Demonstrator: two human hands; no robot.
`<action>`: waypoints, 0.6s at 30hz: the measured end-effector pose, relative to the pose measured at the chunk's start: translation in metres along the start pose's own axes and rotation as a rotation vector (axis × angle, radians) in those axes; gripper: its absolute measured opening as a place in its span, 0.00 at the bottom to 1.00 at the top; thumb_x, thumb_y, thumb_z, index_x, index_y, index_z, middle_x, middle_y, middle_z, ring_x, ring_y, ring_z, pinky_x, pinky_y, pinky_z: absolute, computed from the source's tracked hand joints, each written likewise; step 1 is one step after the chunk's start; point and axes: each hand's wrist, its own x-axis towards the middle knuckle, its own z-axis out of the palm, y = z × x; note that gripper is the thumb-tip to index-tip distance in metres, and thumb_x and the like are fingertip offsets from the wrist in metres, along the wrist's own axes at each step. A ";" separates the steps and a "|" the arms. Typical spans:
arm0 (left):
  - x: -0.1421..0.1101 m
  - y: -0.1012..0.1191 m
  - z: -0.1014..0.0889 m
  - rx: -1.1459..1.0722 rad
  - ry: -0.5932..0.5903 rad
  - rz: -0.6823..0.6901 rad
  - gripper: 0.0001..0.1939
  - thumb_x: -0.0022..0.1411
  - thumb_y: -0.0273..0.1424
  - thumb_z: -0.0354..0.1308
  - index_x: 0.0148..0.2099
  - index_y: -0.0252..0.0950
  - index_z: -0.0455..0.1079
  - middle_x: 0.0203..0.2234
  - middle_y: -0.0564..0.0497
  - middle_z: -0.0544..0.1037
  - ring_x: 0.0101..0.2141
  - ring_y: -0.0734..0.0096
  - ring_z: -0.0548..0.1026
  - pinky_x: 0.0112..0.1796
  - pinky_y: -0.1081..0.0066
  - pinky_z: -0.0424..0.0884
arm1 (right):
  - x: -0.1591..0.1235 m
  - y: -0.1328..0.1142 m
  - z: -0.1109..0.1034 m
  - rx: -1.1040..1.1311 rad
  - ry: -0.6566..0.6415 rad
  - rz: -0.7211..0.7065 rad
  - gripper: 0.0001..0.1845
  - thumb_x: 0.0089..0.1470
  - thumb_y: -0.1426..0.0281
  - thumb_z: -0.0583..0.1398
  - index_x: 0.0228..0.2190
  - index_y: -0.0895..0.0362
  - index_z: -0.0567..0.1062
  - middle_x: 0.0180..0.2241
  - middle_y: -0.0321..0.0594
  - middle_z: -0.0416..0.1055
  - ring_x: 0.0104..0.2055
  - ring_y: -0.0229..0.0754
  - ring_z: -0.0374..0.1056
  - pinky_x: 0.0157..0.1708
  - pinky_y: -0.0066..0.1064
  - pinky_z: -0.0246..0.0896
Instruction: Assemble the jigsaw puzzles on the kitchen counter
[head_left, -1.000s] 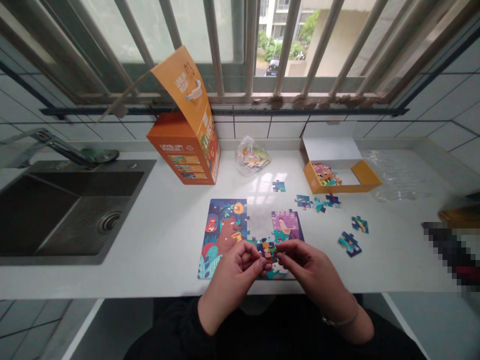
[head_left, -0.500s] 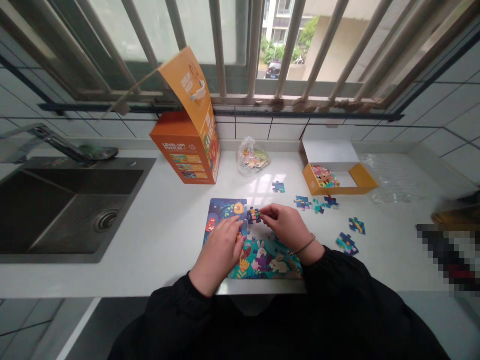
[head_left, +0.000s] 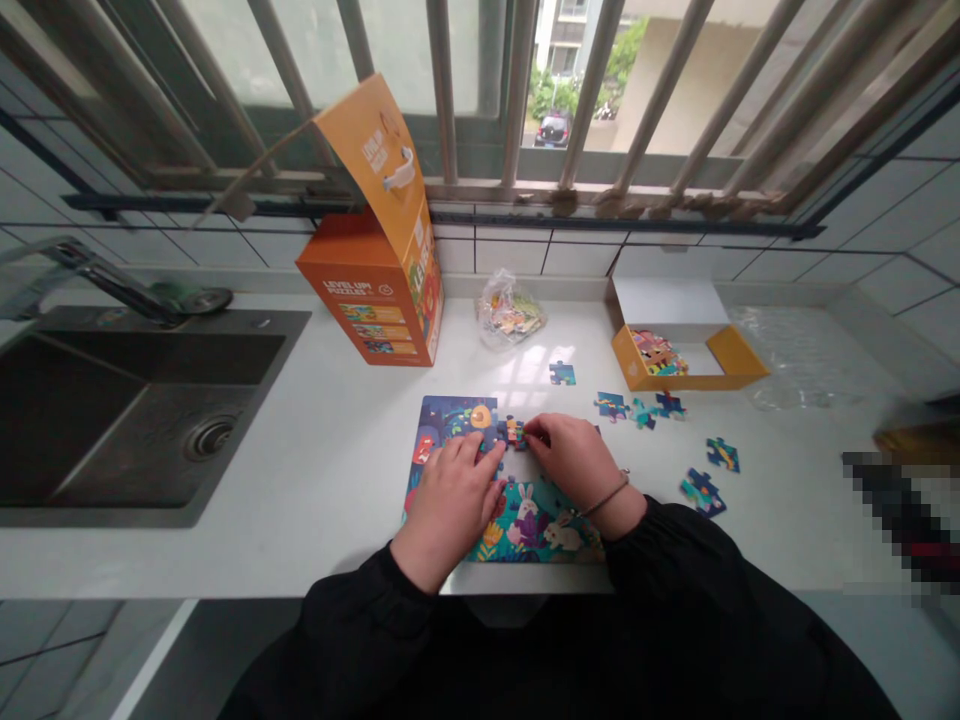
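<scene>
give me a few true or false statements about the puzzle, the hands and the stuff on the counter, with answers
1. Both hands are on the half-built puzzle. True: the left hand lies flat on it and the right hand pinches a puzzle piece at its upper middle.
2. The tall orange box stands closed. False: its lid flap is up.
3. Loose pieces lie to the right of the puzzle. True.
4. The plastic bag of pieces sits in the sink. False: it is on the counter by the wall.
5. The small open tray box holds pieces. True.
</scene>
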 end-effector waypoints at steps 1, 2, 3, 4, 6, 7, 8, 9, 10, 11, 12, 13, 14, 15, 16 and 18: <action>0.000 0.000 0.001 0.002 0.003 0.001 0.24 0.73 0.35 0.62 0.69 0.40 0.72 0.63 0.37 0.74 0.59 0.42 0.73 0.59 0.45 0.71 | 0.000 0.000 -0.001 -0.019 -0.006 -0.012 0.08 0.68 0.73 0.63 0.40 0.54 0.85 0.41 0.43 0.83 0.44 0.46 0.79 0.48 0.34 0.71; 0.000 -0.001 0.001 0.005 0.005 0.002 0.25 0.73 0.35 0.62 0.69 0.40 0.72 0.63 0.37 0.74 0.59 0.43 0.72 0.59 0.45 0.71 | 0.001 -0.001 -0.001 -0.036 -0.011 -0.022 0.09 0.68 0.73 0.63 0.39 0.55 0.85 0.42 0.44 0.82 0.45 0.46 0.79 0.48 0.34 0.71; 0.000 -0.001 0.002 0.009 0.005 0.005 0.25 0.73 0.35 0.62 0.69 0.40 0.72 0.63 0.37 0.74 0.60 0.43 0.72 0.59 0.45 0.71 | 0.001 -0.001 -0.001 -0.048 -0.015 -0.029 0.09 0.68 0.73 0.63 0.39 0.55 0.85 0.43 0.45 0.81 0.45 0.46 0.78 0.47 0.33 0.71; -0.001 -0.002 0.002 0.013 0.004 0.010 0.25 0.74 0.35 0.61 0.70 0.40 0.71 0.64 0.37 0.74 0.60 0.43 0.72 0.59 0.46 0.71 | 0.002 -0.001 -0.001 -0.057 -0.016 -0.037 0.09 0.68 0.73 0.63 0.39 0.55 0.85 0.44 0.45 0.81 0.45 0.45 0.78 0.47 0.33 0.70; -0.001 -0.003 0.003 0.024 0.001 0.016 0.25 0.74 0.36 0.61 0.70 0.39 0.71 0.64 0.37 0.74 0.60 0.43 0.71 0.60 0.46 0.70 | 0.004 0.000 -0.001 -0.063 -0.012 -0.077 0.11 0.68 0.76 0.62 0.46 0.54 0.84 0.47 0.44 0.80 0.46 0.44 0.77 0.48 0.31 0.70; -0.001 -0.003 0.003 0.029 0.000 0.016 0.25 0.74 0.36 0.61 0.70 0.39 0.71 0.64 0.37 0.74 0.61 0.42 0.71 0.60 0.46 0.70 | 0.005 0.001 0.000 -0.062 -0.013 -0.115 0.14 0.68 0.77 0.61 0.49 0.54 0.84 0.49 0.44 0.80 0.48 0.44 0.77 0.49 0.31 0.70; -0.001 -0.003 0.003 0.033 -0.003 0.014 0.25 0.74 0.36 0.61 0.70 0.39 0.71 0.65 0.37 0.73 0.61 0.42 0.71 0.60 0.46 0.70 | 0.006 0.002 0.001 -0.061 -0.018 -0.163 0.17 0.68 0.79 0.60 0.52 0.52 0.83 0.50 0.43 0.80 0.49 0.44 0.77 0.50 0.31 0.70; -0.001 -0.003 0.003 0.035 -0.007 0.012 0.26 0.74 0.36 0.61 0.70 0.39 0.71 0.65 0.37 0.73 0.61 0.42 0.71 0.61 0.46 0.70 | 0.007 0.004 0.002 -0.061 -0.025 -0.213 0.20 0.68 0.80 0.59 0.53 0.51 0.83 0.51 0.43 0.80 0.50 0.44 0.77 0.51 0.31 0.70; -0.001 -0.003 0.003 0.034 -0.012 0.009 0.26 0.74 0.36 0.61 0.71 0.39 0.71 0.65 0.37 0.73 0.61 0.42 0.71 0.61 0.45 0.70 | 0.008 0.006 0.003 -0.063 -0.032 -0.257 0.20 0.69 0.80 0.59 0.53 0.50 0.84 0.51 0.43 0.80 0.50 0.44 0.77 0.52 0.32 0.71; -0.001 -0.003 0.003 0.030 -0.017 0.007 0.26 0.74 0.37 0.61 0.71 0.39 0.71 0.65 0.37 0.73 0.61 0.42 0.71 0.61 0.45 0.70 | 0.010 0.007 0.005 -0.067 -0.039 -0.290 0.20 0.69 0.80 0.59 0.52 0.50 0.85 0.52 0.44 0.80 0.50 0.44 0.77 0.52 0.33 0.71; -0.001 -0.003 0.003 0.025 -0.023 0.006 0.26 0.74 0.37 0.61 0.71 0.40 0.70 0.65 0.37 0.73 0.61 0.42 0.71 0.61 0.45 0.70 | 0.011 0.009 0.006 -0.072 -0.044 -0.312 0.20 0.68 0.80 0.60 0.50 0.50 0.86 0.52 0.44 0.80 0.50 0.45 0.78 0.53 0.34 0.71; -0.001 -0.003 0.003 0.018 -0.026 0.004 0.27 0.74 0.37 0.62 0.71 0.40 0.70 0.65 0.38 0.73 0.62 0.42 0.71 0.61 0.45 0.70 | 0.012 0.011 0.007 -0.078 -0.044 -0.327 0.19 0.68 0.80 0.60 0.49 0.50 0.86 0.52 0.45 0.80 0.50 0.45 0.78 0.53 0.34 0.72; -0.001 -0.003 0.003 0.013 -0.028 0.002 0.27 0.74 0.37 0.62 0.72 0.41 0.70 0.65 0.38 0.73 0.62 0.42 0.71 0.61 0.45 0.70 | 0.013 0.012 0.008 -0.082 -0.044 -0.338 0.19 0.67 0.81 0.61 0.49 0.50 0.86 0.52 0.45 0.80 0.50 0.45 0.78 0.53 0.35 0.72; -0.001 -0.003 0.002 0.010 -0.028 0.000 0.27 0.74 0.37 0.62 0.72 0.41 0.70 0.65 0.38 0.73 0.62 0.42 0.71 0.61 0.44 0.69 | 0.013 0.012 0.008 -0.087 -0.046 -0.348 0.19 0.67 0.81 0.61 0.48 0.50 0.87 0.52 0.45 0.80 0.50 0.46 0.78 0.53 0.35 0.72; -0.001 -0.003 0.003 0.008 -0.029 -0.002 0.27 0.74 0.37 0.62 0.72 0.41 0.70 0.65 0.38 0.73 0.62 0.42 0.70 0.61 0.44 0.69 | 0.013 0.012 0.008 -0.092 -0.046 -0.358 0.19 0.66 0.82 0.62 0.48 0.51 0.87 0.52 0.45 0.80 0.50 0.46 0.78 0.53 0.35 0.73; -0.001 -0.003 0.003 0.006 -0.029 -0.007 0.27 0.74 0.37 0.62 0.72 0.41 0.70 0.66 0.38 0.73 0.62 0.43 0.70 0.62 0.44 0.69 | 0.013 0.011 0.008 -0.101 -0.039 -0.370 0.18 0.66 0.81 0.62 0.47 0.52 0.86 0.51 0.46 0.80 0.49 0.46 0.78 0.52 0.36 0.74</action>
